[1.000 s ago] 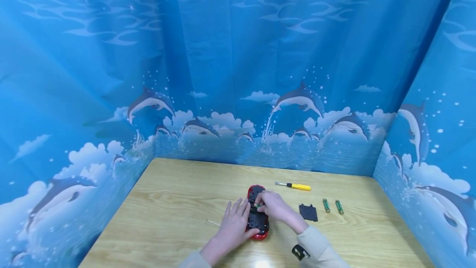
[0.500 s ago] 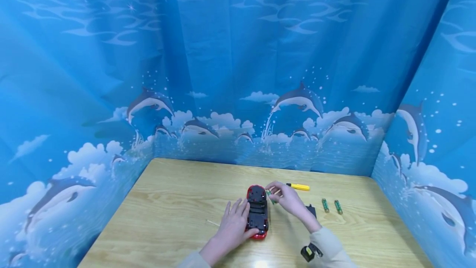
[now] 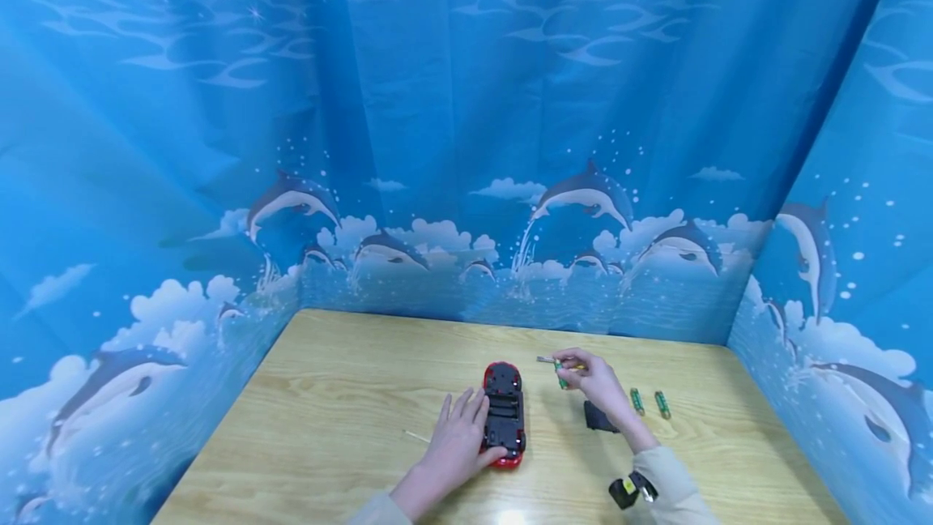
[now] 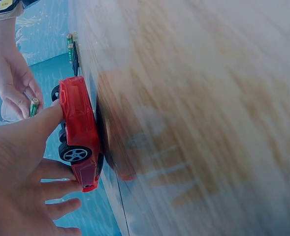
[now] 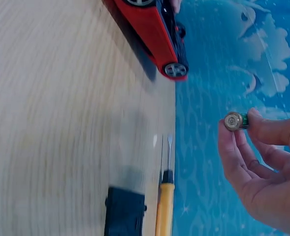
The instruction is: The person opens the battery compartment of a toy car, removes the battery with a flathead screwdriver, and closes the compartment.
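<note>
A red toy car [image 3: 503,444] lies upside down, its black underside up and its battery compartment [image 3: 503,406] uncovered, with no green showing in it. My left hand [image 3: 455,436] rests spread on the car's left side, thumb and index finger touching its underside while the other fingers stay straight. To the right of the car, my right hand [image 3: 594,383] pinches a green battery [image 5: 241,121] between thumb and fingertips, held up off the table. Beneath that hand lies a black battery cover [image 3: 598,417], partly hidden in the head view.
Two more green batteries [image 3: 637,402] lie to the right of the cover. Behind my right hand, a yellow-handled screwdriver [image 5: 165,206] is partly covered in the head view. A thin pale stick [image 3: 417,435] sits left of my left hand. A blue dolphin curtain [image 3: 437,185] borders the table.
My right hand has pulled a battery up from the car's compartment and carried it to the right, past the car's edge. The left hand and the car have stayed in place.
</note>
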A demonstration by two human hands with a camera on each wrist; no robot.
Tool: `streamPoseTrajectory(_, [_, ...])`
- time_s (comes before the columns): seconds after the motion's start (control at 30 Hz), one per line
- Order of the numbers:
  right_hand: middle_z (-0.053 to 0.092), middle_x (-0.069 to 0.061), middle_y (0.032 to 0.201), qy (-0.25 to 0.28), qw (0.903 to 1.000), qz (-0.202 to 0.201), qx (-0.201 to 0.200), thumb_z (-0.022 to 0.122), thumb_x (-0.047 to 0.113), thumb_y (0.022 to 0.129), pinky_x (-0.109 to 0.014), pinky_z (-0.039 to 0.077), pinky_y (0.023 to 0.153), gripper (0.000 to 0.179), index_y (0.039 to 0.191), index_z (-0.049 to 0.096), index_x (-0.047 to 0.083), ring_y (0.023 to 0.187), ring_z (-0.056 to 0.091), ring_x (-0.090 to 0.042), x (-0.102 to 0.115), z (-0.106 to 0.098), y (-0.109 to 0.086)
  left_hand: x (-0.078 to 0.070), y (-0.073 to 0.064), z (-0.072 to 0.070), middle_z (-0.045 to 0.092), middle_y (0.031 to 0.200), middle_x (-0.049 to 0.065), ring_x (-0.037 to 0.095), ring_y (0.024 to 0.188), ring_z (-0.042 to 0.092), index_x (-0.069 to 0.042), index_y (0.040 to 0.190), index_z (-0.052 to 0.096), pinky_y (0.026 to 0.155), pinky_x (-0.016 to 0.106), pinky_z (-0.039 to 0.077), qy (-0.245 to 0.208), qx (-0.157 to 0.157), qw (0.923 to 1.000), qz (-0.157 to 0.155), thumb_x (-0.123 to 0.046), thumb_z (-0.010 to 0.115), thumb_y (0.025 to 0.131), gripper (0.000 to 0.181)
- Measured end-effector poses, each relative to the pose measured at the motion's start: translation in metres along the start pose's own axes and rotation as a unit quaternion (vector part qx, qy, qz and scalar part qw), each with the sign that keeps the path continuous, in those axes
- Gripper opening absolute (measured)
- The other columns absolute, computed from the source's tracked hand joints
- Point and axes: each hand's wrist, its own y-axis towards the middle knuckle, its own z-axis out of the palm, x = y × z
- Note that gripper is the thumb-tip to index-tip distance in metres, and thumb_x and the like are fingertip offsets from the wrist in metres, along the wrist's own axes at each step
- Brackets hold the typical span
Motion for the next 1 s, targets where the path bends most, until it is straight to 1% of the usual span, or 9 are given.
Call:
streamPoseTrajectory(0.07, [0.066,-0.016,0.108,0.002,1.0,0.005,-0.004,0.064,0.004,0.098,-0.048,0.061,0.084,0.03,0.128,0.064,-0.002,0.09,0.07,-0.024,-0.003,-0.007,0.001,0.0,0.0,0.001,0.051,0.15,0.016,0.036,0.138,0.047,0.001,0.142,0.056,0.115,0.059,0.037,0.001,0.001,1.0,0.0,-0.064,0.066,0.087,0.086])
streamPoseTrajectory(0.2, [0.067,-0.02,0.112,0.002,0.9998,0.006,-0.017,0.064,0.005,0.099,-0.049,0.06,0.086,0.033,0.131,0.061,-0.004,0.09,0.069,-0.02,-0.009,-0.023,0.001,0.0,0.0,0.001,0.051,0.15,0.016,0.036,0.139,0.047,0.001,0.142,0.056,0.115,0.059,0.037,0.0,0.001,1.0,0.0,-0.064,0.065,0.088,0.085])
streamPoseTrajectory(0.3, [0.066,-0.024,0.116,-0.003,0.9997,0.007,-0.023,0.064,0.007,0.099,-0.05,0.06,0.087,0.038,0.134,0.057,-0.007,0.091,0.069,-0.021,-0.015,-0.036,0.0,0.0,0.0,0.001,0.051,0.15,0.016,0.036,0.139,0.047,0.001,0.142,0.055,0.115,0.059,0.036,-0.001,0.003,1.0,-0.001,-0.064,0.065,0.088,0.085])
streamPoseTrajectory(0.43, [0.064,-0.026,0.12,-0.019,0.999,0.014,-0.039,0.063,0.01,0.1,-0.049,0.06,0.089,0.041,0.137,0.055,-0.007,0.095,0.07,-0.025,-0.024,-0.054,-0.003,0.0,0.0,0.001,0.051,0.15,0.016,0.035,0.139,0.047,0.0,0.142,0.055,0.115,0.059,0.036,-0.001,0.004,1.0,-0.002,-0.064,0.065,0.088,0.085])
streamPoseTrajectory(0.57, [0.062,-0.027,0.123,-0.03,0.9978,0.023,-0.054,0.063,0.014,0.101,-0.045,0.06,0.089,0.044,0.14,0.053,-0.006,0.096,0.069,-0.021,-0.033,-0.074,-0.006,-0.001,0.0,0.0,0.051,0.15,0.016,0.035,0.139,0.047,0.001,0.142,0.055,0.115,0.058,0.036,-0.001,0.004,1.0,0.0,-0.064,0.066,0.088,0.085])
streamPoseTrajectory(0.7, [0.06,-0.03,0.126,-0.037,0.9962,0.03,-0.073,0.062,0.016,0.102,-0.042,0.061,0.088,0.047,0.141,0.051,-0.007,0.093,0.069,-0.016,-0.046,-0.094,-0.009,-0.001,0.0,0.0,0.05,0.15,0.016,0.036,0.139,0.046,0.001,0.143,0.055,0.116,0.058,0.036,-0.001,0.006,1.0,-0.001,-0.064,0.065,0.088,0.086])
streamPoseTrajectory(0.8, [0.06,-0.032,0.126,-0.048,0.9944,0.035,-0.088,0.062,0.015,0.102,-0.04,0.062,0.084,0.046,0.14,0.051,-0.008,0.088,0.07,-0.012,-0.055,-0.107,-0.011,0.0,0.0,0.002,0.05,0.15,0.016,0.036,0.139,0.046,0.001,0.143,0.054,0.116,0.058,0.036,-0.002,0.005,1.0,0.0,-0.064,0.065,0.088,0.086])
streamPoseTrajectory(1.0, [0.064,-0.031,0.121,-0.074,0.9907,0.04,-0.107,0.063,0.012,0.101,-0.035,0.063,0.078,0.046,0.139,0.051,-0.011,0.08,0.07,-0.007,-0.068,-0.124,-0.016,0.002,0.001,0.005,0.051,0.15,0.016,0.036,0.138,0.047,0.001,0.143,0.054,0.115,0.058,0.036,-0.001,0.0,1.0,0.002,-0.064,0.066,0.088,0.086])
